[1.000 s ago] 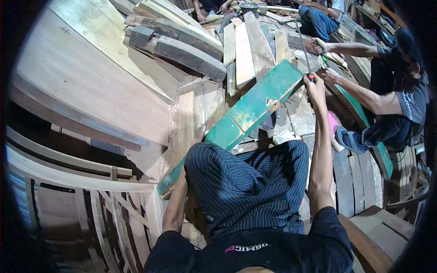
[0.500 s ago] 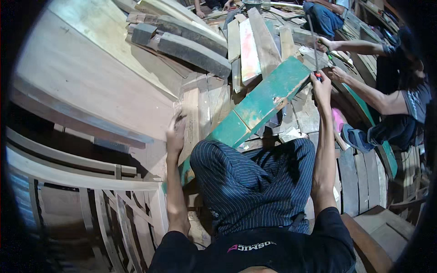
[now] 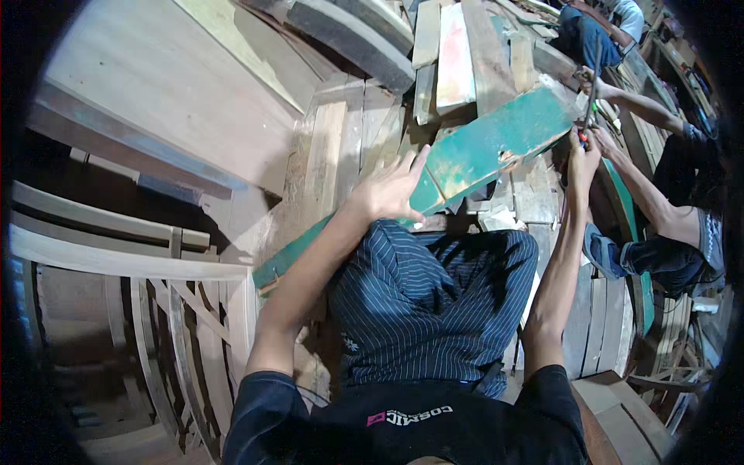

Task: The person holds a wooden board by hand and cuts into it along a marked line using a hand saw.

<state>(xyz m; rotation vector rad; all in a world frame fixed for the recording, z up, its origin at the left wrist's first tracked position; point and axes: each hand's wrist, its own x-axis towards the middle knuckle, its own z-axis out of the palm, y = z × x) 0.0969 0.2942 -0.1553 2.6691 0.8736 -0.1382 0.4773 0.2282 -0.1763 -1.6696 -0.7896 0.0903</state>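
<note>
A long board painted green (image 3: 496, 143), with worn bare patches and a seam across it, slants over my lap from lower left to upper right. My left hand (image 3: 391, 186) is over its middle part, fingers stretched and thumb spread; whether it presses on the wood I cannot tell. At the board's far right end, my right hand (image 3: 583, 155) is closed round the red handle of a long thin metal tool (image 3: 594, 89), whose rod points upward. Its exact kind is unclear.
Close by my right hand, a co-worker's hands (image 3: 603, 141) are at work, with a sandalled foot (image 3: 601, 252) below. Loose planks (image 3: 492, 58) and curved timbers (image 3: 353, 46) lie ahead. A wooden frame with slats (image 3: 139, 263) stands at left, below a big pale panel (image 3: 170, 93).
My left hand has swung right, from beside the board to over its middle. The view has shifted, and my right hand with the tool now appears farther right, nearer the co-worker's hands.
</note>
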